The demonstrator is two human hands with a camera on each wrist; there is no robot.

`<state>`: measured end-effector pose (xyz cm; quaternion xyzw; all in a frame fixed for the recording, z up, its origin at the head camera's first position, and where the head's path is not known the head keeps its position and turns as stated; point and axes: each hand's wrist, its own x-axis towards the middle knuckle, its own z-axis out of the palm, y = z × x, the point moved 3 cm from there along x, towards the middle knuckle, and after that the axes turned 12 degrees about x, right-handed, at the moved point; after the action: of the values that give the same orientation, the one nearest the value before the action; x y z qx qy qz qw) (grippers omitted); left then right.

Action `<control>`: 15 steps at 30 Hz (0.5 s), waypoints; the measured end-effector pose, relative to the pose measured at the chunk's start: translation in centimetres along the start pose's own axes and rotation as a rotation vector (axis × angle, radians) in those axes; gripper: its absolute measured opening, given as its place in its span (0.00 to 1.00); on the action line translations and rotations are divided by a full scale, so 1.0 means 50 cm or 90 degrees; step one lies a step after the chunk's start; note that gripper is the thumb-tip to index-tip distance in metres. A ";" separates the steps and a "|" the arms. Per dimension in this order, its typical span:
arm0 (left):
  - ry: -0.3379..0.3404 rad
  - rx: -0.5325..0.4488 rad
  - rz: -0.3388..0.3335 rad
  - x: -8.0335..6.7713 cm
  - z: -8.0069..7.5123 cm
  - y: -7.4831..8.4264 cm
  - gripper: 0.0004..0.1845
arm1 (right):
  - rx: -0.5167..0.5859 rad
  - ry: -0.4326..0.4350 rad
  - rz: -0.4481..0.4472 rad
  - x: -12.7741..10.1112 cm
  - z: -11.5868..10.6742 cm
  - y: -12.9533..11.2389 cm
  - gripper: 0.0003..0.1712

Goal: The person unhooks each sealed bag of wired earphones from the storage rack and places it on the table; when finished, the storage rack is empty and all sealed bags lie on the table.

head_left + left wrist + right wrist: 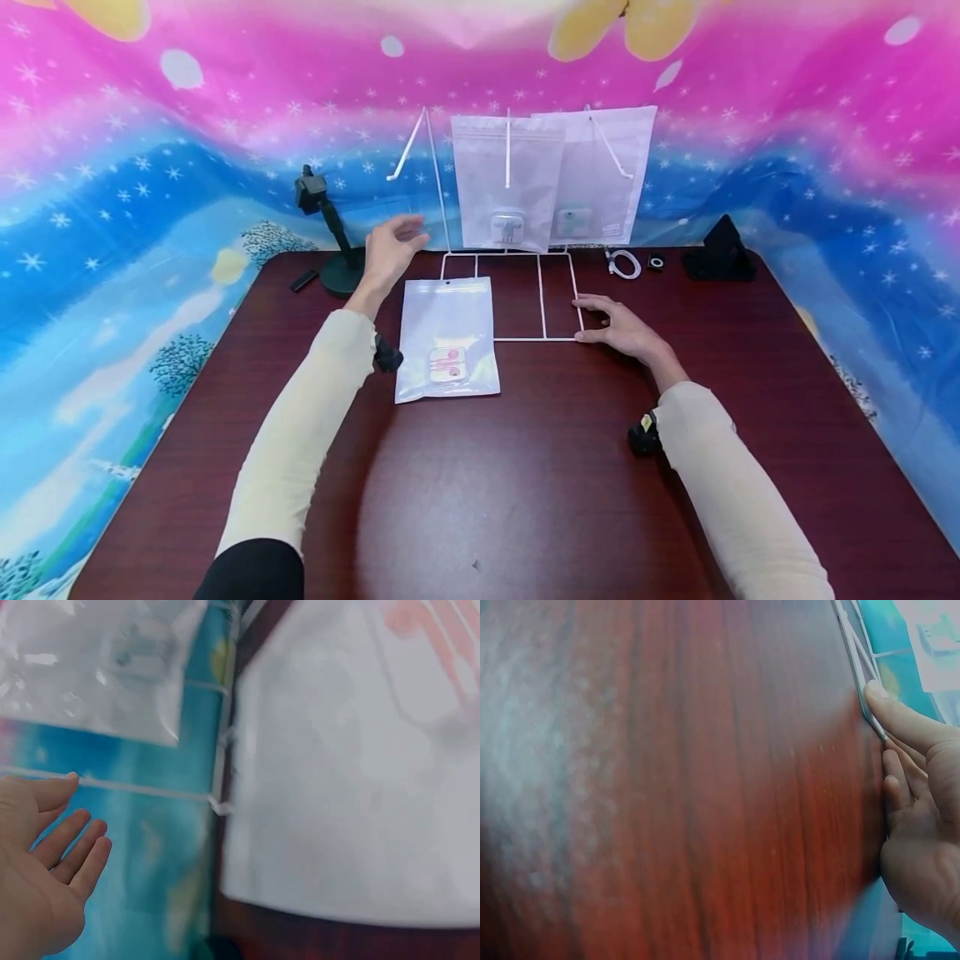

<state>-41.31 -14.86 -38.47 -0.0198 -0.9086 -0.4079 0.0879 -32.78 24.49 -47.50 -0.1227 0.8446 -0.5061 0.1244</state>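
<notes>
A white wire display rack [543, 300] stands on the table, with prongs at its top. Two white zip pouches [476, 167] [637, 142] hang from it, each with boxed earphones showing low down. Over the left part of the rack's base lies a third pouch [442, 312], showing red earphones [447, 365] in a clear case. My left hand [392, 252] is raised by the rack's left side, fingers loosely bent and holding nothing; in the left wrist view that hand [45, 870] is apart from the wires. My right hand [626, 329] pinches the base's front right corner between thumb and fingers.
A black stand [341, 271] and a small black stick [303, 281] are at the back left. Right of the rack lie a coiled white cable [624, 265], a small round-faced item [656, 262] and a black holder [720, 254]. A patterned cloth surrounds the table.
</notes>
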 end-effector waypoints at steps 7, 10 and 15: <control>0.002 -0.027 0.072 0.007 -0.004 0.094 0.27 | 0.000 -0.003 -0.003 -0.002 -0.003 0.002 0.41; 0.006 -0.016 0.086 0.012 -0.002 0.122 0.29 | 0.000 -0.004 -0.003 -0.003 -0.001 0.001 0.41; 0.000 -0.016 0.085 0.020 -0.002 0.160 0.33 | 0.008 0.000 -0.006 -0.001 0.002 -0.001 0.41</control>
<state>-41.41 -9.66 -32.32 -0.0818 -0.9001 -0.4122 0.1146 -32.68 24.42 -47.52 -0.1255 0.8410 -0.5118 0.1227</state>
